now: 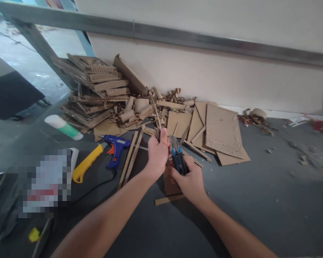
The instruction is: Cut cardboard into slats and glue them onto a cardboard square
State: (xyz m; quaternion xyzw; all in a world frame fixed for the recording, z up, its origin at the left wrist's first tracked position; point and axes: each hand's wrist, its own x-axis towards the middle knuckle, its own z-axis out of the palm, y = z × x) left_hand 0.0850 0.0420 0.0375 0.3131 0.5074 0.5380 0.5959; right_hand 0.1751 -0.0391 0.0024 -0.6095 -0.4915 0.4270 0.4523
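1. While a flat cardboard strip lies nearest, the right hand has its fingers wrapped round blue-and-black pliers; can't tell if the tips are parted.
2. Left hand, just beside the pliers' tips: thumb and fingers pinching a thin corrugated strip, free end pointing toward the scrap pile.
3. Pinched strip should handle light, bendy, not slippery; ribs likely crush easily. Best hold: gentle pinch near the tool, across its faces.
4. Farther: ridged corrugated sheet right, stacked corrugated panels left.

Head-worn view; faces forward and downward; dark surface near, pale wall beyond.
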